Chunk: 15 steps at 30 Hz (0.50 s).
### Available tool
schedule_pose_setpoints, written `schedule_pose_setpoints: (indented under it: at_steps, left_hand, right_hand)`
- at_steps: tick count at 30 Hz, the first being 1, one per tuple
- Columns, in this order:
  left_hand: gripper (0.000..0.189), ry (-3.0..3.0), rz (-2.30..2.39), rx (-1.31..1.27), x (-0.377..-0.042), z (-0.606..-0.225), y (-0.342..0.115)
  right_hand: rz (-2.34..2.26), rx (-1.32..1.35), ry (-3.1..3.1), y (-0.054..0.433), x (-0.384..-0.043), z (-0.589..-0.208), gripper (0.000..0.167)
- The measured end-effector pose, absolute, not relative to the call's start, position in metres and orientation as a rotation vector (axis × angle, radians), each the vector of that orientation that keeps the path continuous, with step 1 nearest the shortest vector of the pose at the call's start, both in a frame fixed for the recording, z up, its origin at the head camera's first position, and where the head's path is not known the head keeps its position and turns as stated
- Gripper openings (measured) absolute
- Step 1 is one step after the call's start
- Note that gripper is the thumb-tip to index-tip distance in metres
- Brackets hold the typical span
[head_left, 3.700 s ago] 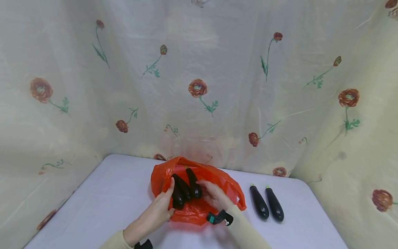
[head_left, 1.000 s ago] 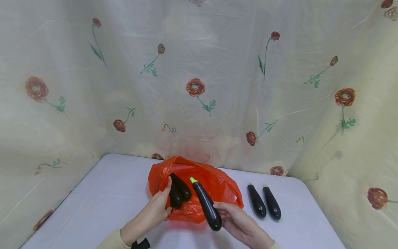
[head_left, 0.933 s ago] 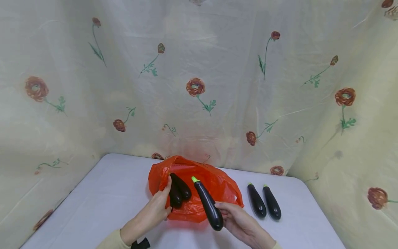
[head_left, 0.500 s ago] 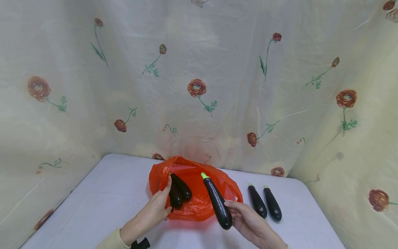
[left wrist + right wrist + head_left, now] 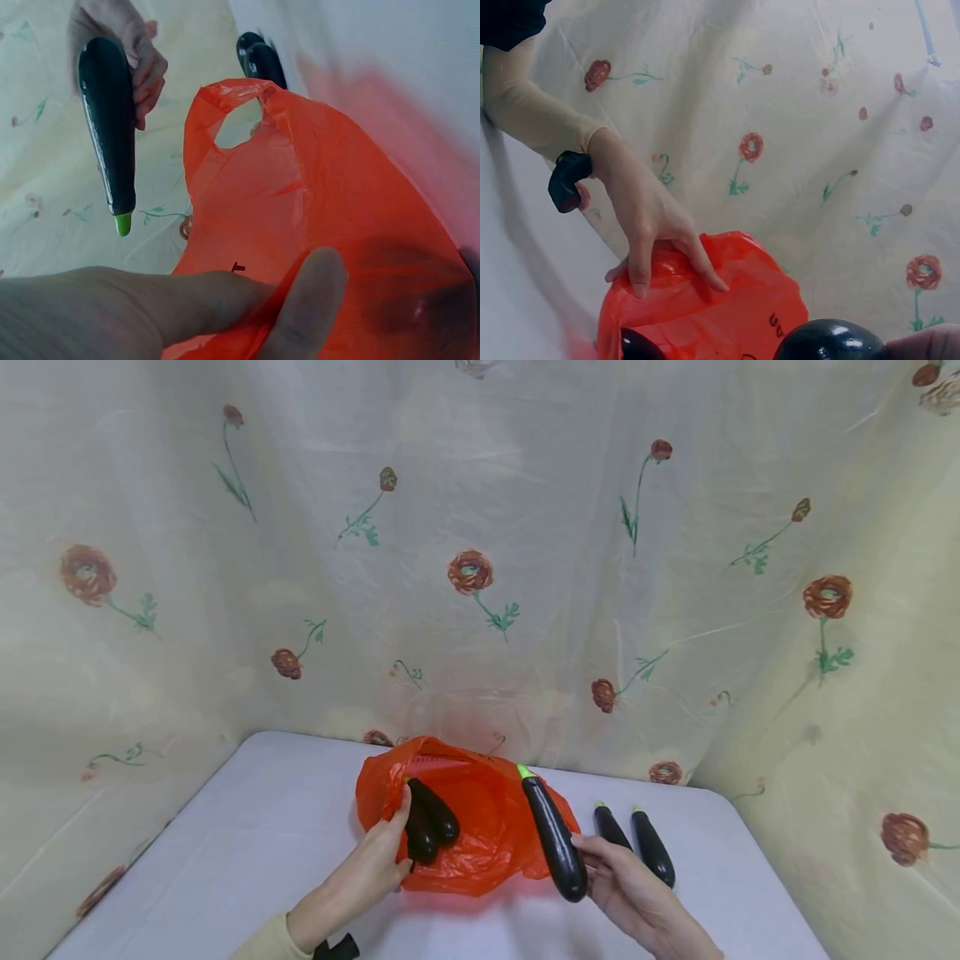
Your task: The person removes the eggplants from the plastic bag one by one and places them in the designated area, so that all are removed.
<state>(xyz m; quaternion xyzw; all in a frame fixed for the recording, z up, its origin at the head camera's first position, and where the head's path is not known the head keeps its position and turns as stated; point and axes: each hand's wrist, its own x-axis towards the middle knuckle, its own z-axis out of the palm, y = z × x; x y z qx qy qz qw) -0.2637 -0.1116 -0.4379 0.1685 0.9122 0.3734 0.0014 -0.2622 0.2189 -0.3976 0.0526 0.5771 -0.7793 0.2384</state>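
A red plastic bag (image 5: 480,868) lies with its mouth facing me, and two dark eggplants (image 5: 438,814) rest inside at its left. My left hand (image 5: 375,857) pinches the bag's left edge; the left wrist view shows the red film between thumb and finger. In my right hand (image 5: 626,885) is another eggplant (image 5: 553,835), held near its thick end, green stem pointing up and away. It hangs in front of the bag's right side. In the right wrist view, only the rounded end of this eggplant (image 5: 831,341) shows beside a fingertip.
Two more eggplants lie side by side on the white table (image 5: 300,810) to the right: the nearer-left eggplant (image 5: 611,827) is partly hidden behind my right hand, the other eggplant (image 5: 652,847) shows more. A flowered curtain (image 5: 480,652) stands behind the table and along both sides.
My right hand has lifted an eggplant out of the bag and carried it rightward toward the pair on the table. My left hand has stayed on the bag's edge.
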Motion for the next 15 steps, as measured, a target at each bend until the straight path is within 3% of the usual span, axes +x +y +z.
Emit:
schedule_pose_setpoints:
  at_steps: [4,15]
  left_hand:
    - [0.105,2.874,1.163,0.532,-0.264,-0.437,-0.112]
    - [0.102,2.871,1.158,0.508,-0.266,-0.436,-0.111]
  right_hand:
    - [-2.156,0.161,1.604,0.226,-0.265,-0.397,0.035]
    - [-2.160,0.175,1.679,0.243,-0.268,-0.401,0.052]
